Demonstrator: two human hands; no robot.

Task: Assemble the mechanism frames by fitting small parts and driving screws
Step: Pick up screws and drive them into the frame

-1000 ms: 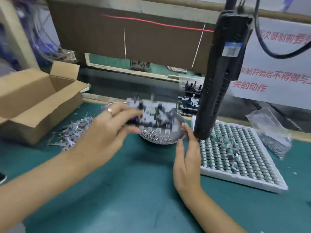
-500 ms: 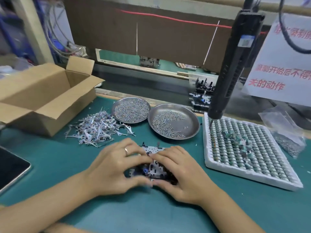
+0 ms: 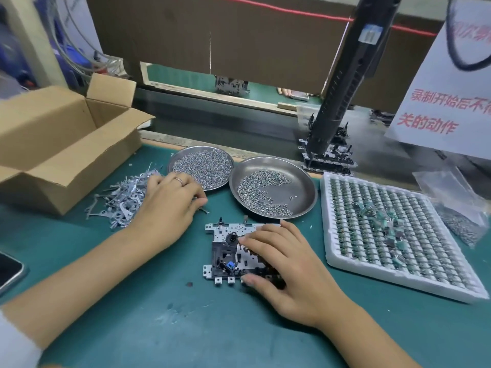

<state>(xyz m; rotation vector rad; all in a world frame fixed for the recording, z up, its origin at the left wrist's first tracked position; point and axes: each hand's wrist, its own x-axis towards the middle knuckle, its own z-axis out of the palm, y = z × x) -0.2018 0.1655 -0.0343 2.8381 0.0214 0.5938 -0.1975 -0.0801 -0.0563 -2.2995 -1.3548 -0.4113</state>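
Teal mat (image 3: 218, 328), silver dishes (image 3: 305, 208), brown cardboard box (image 3: 53, 144), white tray (image 3: 398, 285), red-lettered sign (image 3: 438, 110).

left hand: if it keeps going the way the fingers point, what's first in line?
Likely the left round metal dish of screws. The left hand points up-right over the teal mat, fingertips close to its near rim; height is unclear.
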